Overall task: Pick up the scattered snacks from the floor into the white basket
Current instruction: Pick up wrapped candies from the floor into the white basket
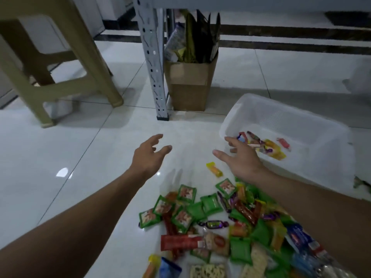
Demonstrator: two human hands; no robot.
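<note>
Now: you are between grabs. A few sweets already lie in the basket and most of the snacks are on the floor, so I judge the task to be in its early part.
Left hand [149,157]: stretched out over bare floor [80,157], fingers spread and loosely bent, holding nothing.
Right hand [242,159]: reaching forward palm down, fingers spread, nothing in it. Its fingertips sit at the basket's near corner; whether they touch the rim I cannot tell.
White basket [291,121]: on the floor just ahead of your right hand and off to its right, open side up.
Sweets in basket [267,146]: a small cluster in the corner nearest your right fingertips.
Snack pile [220,223]: behind both hands, towards you, between and under your forearms and thicker beneath the right one. It holds green packets [186,194], red sticks and wrapped candies, all overlapping.
Stray candy [214,169]: a yellow-orange one lying alone just behind your right thumb, between that hand and the pile.
Next move: likely draw a hand back and close it on something. The stray candy is nearest your right hand and needs only a pinch. The pile calls for a scoop with curled fingers, since the slick, overlapped wrappers may slip out of a loose hold.
</note>
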